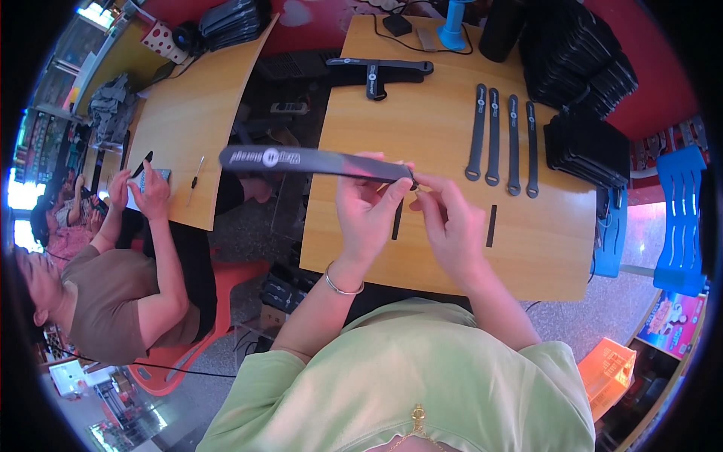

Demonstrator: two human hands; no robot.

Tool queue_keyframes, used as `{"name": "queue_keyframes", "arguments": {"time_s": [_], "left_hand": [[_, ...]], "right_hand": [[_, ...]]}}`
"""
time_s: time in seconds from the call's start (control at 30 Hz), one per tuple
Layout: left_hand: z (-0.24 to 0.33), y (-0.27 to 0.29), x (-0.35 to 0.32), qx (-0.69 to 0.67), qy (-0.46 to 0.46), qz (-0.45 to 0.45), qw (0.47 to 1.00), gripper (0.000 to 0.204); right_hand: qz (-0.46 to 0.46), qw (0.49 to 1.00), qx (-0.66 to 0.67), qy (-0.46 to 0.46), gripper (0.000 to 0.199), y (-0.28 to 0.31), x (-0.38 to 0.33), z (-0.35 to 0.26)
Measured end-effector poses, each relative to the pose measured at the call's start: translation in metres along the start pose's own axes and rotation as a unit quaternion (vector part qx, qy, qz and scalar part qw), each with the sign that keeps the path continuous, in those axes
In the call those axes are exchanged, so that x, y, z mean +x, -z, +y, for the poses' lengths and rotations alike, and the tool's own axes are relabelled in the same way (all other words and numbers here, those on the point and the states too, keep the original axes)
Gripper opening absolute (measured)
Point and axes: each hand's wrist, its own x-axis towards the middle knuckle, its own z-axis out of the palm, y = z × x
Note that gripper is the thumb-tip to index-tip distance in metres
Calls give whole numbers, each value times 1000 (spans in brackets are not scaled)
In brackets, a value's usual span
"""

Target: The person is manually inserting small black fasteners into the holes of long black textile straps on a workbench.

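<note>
Hands meet above the wooden table [422, 248]: your left hand [367, 211] pinches the long dark strap [316, 160], right hand [448, 222] nips its end; four straps [502, 139] lie finished, stacks [584, 147] seemingly remain.

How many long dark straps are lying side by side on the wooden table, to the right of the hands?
4. The long dark straps lie parallel, ring ends toward the person: first, second, third, fourth. More may be hidden in the black stacks beside them.
</note>
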Motion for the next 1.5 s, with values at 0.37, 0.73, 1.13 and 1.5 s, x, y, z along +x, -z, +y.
{"name": "queue_keyframes", "arguments": {"time_s": [0.37, 0.73, 1.13, 1.5], "left_hand": [[3, 20, 18, -74, 189, -44, 978, 21], [2, 17, 5, 33, 122, -41, 991, 25], [5, 25, 4, 63, 132, -81, 986, 23], [-3, 22, -5, -49, 162, -25, 985, 10]], "right_hand": [[-11, 999, -20, 26, 17, -6, 0, 14], [-89, 991, 32, -93, 12, 4, 10, 0], [-28, 997, -65, 22, 6, 1, 4, 5], [-92, 991, -43, -88, 25, 31, 4, 6]]}}
